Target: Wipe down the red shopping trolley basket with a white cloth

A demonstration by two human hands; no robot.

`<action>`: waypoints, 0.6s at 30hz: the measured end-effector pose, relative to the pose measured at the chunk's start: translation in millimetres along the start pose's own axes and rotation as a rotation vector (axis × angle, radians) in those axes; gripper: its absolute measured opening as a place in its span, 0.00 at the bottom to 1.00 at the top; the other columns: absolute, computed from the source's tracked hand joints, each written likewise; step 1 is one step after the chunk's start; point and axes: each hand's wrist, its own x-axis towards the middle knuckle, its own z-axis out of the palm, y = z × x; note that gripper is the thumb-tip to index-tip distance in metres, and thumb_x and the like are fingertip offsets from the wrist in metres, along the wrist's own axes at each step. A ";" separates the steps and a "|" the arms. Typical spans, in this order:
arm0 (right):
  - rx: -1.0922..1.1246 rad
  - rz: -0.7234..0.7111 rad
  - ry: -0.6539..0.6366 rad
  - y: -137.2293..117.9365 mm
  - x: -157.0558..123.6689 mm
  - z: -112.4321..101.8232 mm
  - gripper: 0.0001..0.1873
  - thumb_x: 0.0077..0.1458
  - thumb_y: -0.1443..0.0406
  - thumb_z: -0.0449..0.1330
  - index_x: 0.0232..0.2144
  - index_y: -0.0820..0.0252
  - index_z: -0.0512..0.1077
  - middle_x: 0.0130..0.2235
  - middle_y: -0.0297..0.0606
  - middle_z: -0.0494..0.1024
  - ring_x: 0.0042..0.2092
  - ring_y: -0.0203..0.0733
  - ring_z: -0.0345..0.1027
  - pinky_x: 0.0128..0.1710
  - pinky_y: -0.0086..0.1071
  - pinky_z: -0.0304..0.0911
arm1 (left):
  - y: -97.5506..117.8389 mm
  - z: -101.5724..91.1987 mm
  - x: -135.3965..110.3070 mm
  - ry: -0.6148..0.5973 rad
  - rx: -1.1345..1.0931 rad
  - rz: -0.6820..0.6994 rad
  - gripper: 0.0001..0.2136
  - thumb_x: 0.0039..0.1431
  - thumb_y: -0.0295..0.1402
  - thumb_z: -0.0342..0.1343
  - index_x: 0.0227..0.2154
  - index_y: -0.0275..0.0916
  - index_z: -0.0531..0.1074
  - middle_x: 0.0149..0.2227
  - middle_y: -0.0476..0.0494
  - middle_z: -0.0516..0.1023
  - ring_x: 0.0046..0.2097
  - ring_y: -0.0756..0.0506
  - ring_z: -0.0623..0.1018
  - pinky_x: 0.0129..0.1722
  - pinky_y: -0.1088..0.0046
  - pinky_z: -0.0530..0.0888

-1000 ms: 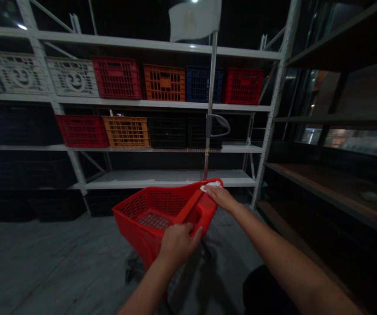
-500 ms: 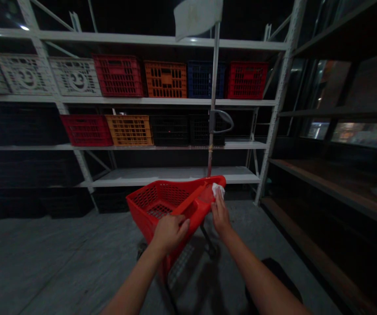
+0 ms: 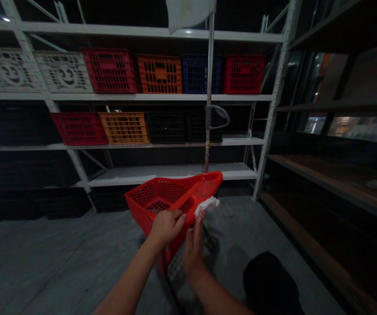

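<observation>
A small red plastic shopping cart (image 3: 171,199) stands on the floor ahead of me, with a tall metal pole (image 3: 209,74) at its far end carrying a grey looped handle (image 3: 218,117) and a pale flag-like plate (image 3: 190,13). My left hand (image 3: 167,227) is closed over the cart's near rim, thumb on top. My right hand (image 3: 195,245) presses a crumpled white cloth (image 3: 207,204) against the right side of the cart's handle edge. Its fingers are extended together behind the cloth, and part of the cloth sticks out past them.
White metal shelving (image 3: 162,97) spans the back, loaded with plastic crates: white smiley ones (image 3: 65,74), red (image 3: 110,71), orange (image 3: 160,75), blue (image 3: 201,73) and black. Dark shelves (image 3: 326,179) line the right side. A dark rounded shape (image 3: 270,280) lies low at the right.
My right hand has drawn the white cloth back along the cart's edge, toward me and to the left. My left hand stays on the rim. The view has shifted slightly.
</observation>
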 end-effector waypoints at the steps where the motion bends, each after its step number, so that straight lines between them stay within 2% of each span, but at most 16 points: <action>1: -0.035 -0.018 0.003 4.0 8.4 -3.4 0.31 0.62 0.56 0.39 0.62 0.61 0.33 0.64 0.42 0.35 0.64 0.46 0.27 0.60 0.52 0.39 | -0.7 -0.3 -0.6 -0.001 -0.005 0.007 0.19 0.60 0.39 0.37 0.23 0.38 0.70 0.24 0.46 0.74 0.29 0.49 0.73 0.29 0.74 0.59; 6: -0.234 -0.040 0.024 31.8 71.3 -28.5 0.32 0.61 0.55 0.35 0.62 0.66 0.37 0.64 0.47 0.37 0.64 0.46 0.28 0.60 0.53 0.36 | -3.2 -3.0 -5.4 -0.009 -0.041 0.029 0.19 0.60 0.39 0.36 0.23 0.38 0.69 0.24 0.46 0.74 0.29 0.49 0.73 0.30 0.75 0.60; 9: -0.286 0.006 -0.005 45.3 113.8 -46.8 0.32 0.61 0.55 0.33 0.61 0.70 0.42 0.63 0.48 0.42 0.64 0.44 0.32 0.60 0.48 0.40 | -4.7 -5.9 -9.1 -0.017 -0.063 0.032 0.20 0.60 0.39 0.36 0.22 0.38 0.68 0.22 0.47 0.72 0.27 0.49 0.72 0.28 0.75 0.60; 12: -0.253 0.007 -0.028 45.3 150.7 -66.7 0.33 0.61 0.53 0.34 0.60 0.69 0.49 0.62 0.47 0.50 0.63 0.43 0.41 0.59 0.43 0.45 | -7.5 -8.4 -13.1 -0.015 -0.076 0.046 0.19 0.60 0.39 0.36 0.22 0.38 0.68 0.22 0.47 0.72 0.27 0.49 0.71 0.28 0.75 0.60; 15: -0.159 -0.190 -0.080 28.4 172.7 -83.9 0.29 0.61 0.54 0.37 0.57 0.64 0.57 0.59 0.44 0.57 0.61 0.43 0.49 0.58 0.41 0.47 | -12.1 -10.1 -17.3 -0.022 -0.085 0.062 0.19 0.60 0.38 0.36 0.22 0.38 0.67 0.22 0.47 0.71 0.27 0.50 0.71 0.28 0.75 0.60; 18: -0.168 -0.426 -0.285 8.7 178.5 -94.0 0.22 0.60 0.57 0.43 0.49 0.58 0.68 0.53 0.40 0.68 0.56 0.42 0.57 0.57 0.40 0.50 | -18.0 -11.1 -21.1 -0.017 -0.092 0.056 0.18 0.59 0.38 0.37 0.21 0.38 0.67 0.22 0.48 0.71 0.27 0.50 0.70 0.28 0.75 0.60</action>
